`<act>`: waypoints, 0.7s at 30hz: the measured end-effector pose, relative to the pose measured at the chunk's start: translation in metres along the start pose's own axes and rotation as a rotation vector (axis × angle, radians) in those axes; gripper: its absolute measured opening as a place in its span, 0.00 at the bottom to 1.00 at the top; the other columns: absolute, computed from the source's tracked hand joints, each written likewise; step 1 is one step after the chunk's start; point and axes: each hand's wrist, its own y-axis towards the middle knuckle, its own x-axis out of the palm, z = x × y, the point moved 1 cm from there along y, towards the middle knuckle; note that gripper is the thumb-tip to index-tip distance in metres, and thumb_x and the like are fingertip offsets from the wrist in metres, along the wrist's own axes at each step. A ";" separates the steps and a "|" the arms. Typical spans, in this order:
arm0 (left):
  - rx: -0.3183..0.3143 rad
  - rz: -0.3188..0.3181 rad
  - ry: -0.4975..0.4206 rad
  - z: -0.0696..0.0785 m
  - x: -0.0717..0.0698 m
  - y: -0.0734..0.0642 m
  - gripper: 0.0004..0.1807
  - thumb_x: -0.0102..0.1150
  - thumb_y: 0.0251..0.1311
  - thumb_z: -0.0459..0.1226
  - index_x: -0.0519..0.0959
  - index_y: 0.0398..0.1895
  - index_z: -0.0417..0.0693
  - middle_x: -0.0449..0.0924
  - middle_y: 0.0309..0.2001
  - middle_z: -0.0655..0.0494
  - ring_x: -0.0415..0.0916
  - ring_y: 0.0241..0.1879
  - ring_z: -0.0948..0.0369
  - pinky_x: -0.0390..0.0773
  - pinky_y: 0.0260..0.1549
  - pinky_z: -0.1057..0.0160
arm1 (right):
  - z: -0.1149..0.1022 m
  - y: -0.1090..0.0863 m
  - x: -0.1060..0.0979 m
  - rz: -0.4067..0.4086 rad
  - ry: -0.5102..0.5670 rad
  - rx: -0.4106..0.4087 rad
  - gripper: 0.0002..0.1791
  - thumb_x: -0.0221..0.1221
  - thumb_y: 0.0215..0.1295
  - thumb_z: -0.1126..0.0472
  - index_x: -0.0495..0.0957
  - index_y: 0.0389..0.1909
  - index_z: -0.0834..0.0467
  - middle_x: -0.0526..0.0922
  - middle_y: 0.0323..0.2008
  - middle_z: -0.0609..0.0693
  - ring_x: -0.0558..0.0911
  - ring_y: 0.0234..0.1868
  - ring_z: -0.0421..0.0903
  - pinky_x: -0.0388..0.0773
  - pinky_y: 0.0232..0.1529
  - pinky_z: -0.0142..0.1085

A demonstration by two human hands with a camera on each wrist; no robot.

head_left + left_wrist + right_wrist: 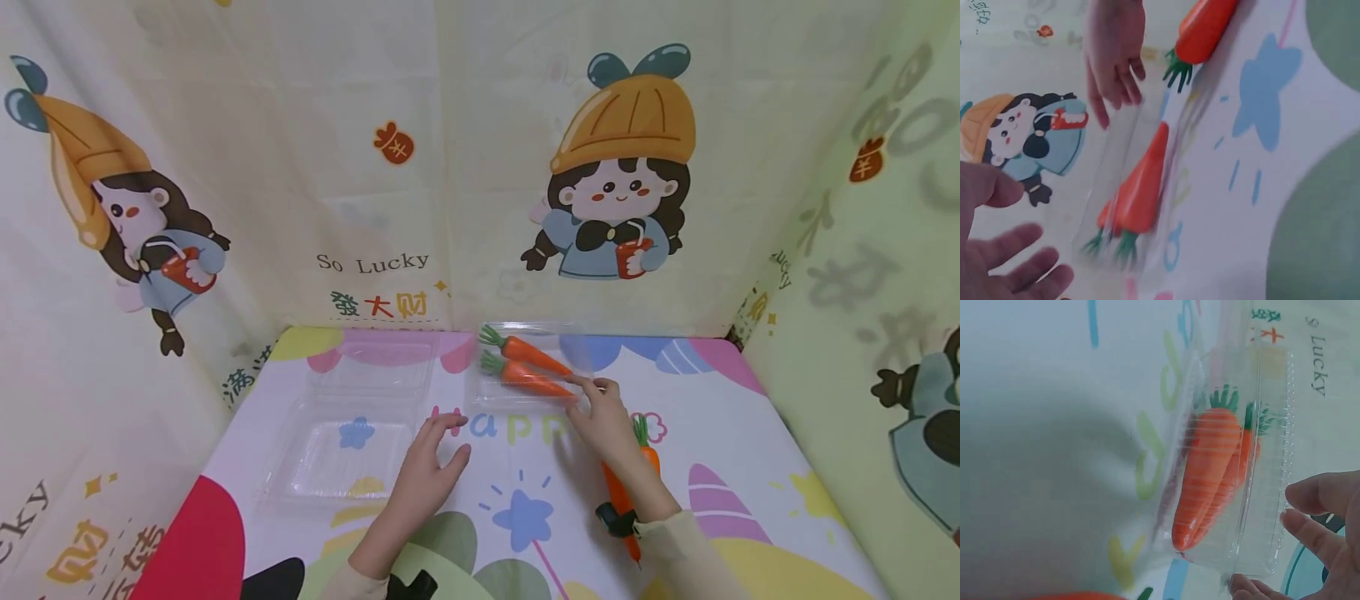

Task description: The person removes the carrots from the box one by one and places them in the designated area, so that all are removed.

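Observation:
Two orange toy carrots with green tops, an upper one and a lower one, lie in a clear plastic box at the back of the table. My right hand is at the box's right end, its fingers extended by the rim. In the right wrist view its fingertips reach the ridged edge; firm contact is unclear. My left hand hovers left of the middle with fingers spread, holding nothing. Carrot parts show on both sides of my right forearm, which hides the middle; I cannot tell how many carrots lie there.
An opened clear plastic box stands on the left, its lid folded back. A printed cloth covers the table. Patterned curtains hang behind and at both sides, close to the table's back edge.

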 end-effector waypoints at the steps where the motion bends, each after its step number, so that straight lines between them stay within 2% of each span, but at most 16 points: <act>1: -0.029 0.003 -0.043 0.000 0.004 0.006 0.21 0.62 0.66 0.33 0.77 0.63 0.48 0.77 0.64 0.51 0.71 0.69 0.47 0.71 0.67 0.40 | -0.001 0.000 0.001 0.000 0.017 -0.003 0.26 0.56 0.71 0.59 0.74 0.69 0.54 0.63 0.66 0.75 0.79 0.53 0.72 0.77 0.55 0.63; 4: -0.142 0.003 -0.221 -0.003 0.013 0.024 0.27 0.58 0.69 0.33 0.70 0.70 0.39 0.71 0.70 0.40 0.67 0.72 0.43 0.65 0.72 0.42 | 0.000 -0.002 0.003 0.020 0.097 0.010 0.30 0.57 0.72 0.60 0.69 0.74 0.57 0.63 0.68 0.74 0.74 0.63 0.70 0.72 0.62 0.64; 8: -0.308 0.013 -0.527 -0.007 0.024 0.045 0.34 0.53 0.71 0.33 0.58 0.77 0.33 0.57 0.77 0.33 0.54 0.79 0.40 0.56 0.76 0.42 | 0.003 -0.004 0.002 0.056 0.330 0.105 0.35 0.52 0.73 0.64 0.57 0.79 0.62 0.58 0.75 0.69 0.62 0.76 0.65 0.62 0.74 0.60; 10: -0.359 0.019 -0.666 -0.009 0.028 0.052 0.36 0.51 0.71 0.33 0.53 0.79 0.32 0.51 0.79 0.33 0.47 0.81 0.40 0.52 0.78 0.42 | 0.004 -0.006 0.001 0.039 0.479 0.182 0.37 0.48 0.73 0.65 0.50 0.81 0.63 0.53 0.79 0.66 0.55 0.80 0.63 0.55 0.78 0.56; 12: -0.380 0.019 -0.762 -0.011 0.032 0.056 0.37 0.48 0.70 0.32 0.49 0.79 0.29 0.47 0.80 0.31 0.42 0.81 0.40 0.47 0.79 0.42 | 0.003 -0.006 0.000 0.003 0.594 0.259 0.39 0.44 0.72 0.65 0.45 0.82 0.63 0.48 0.81 0.64 0.50 0.82 0.61 0.51 0.80 0.54; 15: -0.398 0.023 -0.845 -0.014 0.036 0.057 0.38 0.47 0.70 0.31 0.48 0.80 0.28 0.44 0.81 0.32 0.39 0.82 0.40 0.42 0.80 0.42 | 0.002 -0.007 0.001 -0.042 0.695 0.337 0.41 0.43 0.71 0.65 0.41 0.83 0.63 0.45 0.83 0.62 0.47 0.83 0.59 0.50 0.81 0.53; 21: -0.377 0.034 -0.872 -0.019 0.038 0.052 0.38 0.47 0.69 0.30 0.48 0.80 0.30 0.43 0.81 0.33 0.38 0.82 0.40 0.40 0.80 0.43 | 0.000 -0.010 0.003 -0.031 0.762 0.356 0.40 0.42 0.70 0.67 0.44 0.82 0.64 0.48 0.82 0.61 0.49 0.83 0.59 0.52 0.80 0.51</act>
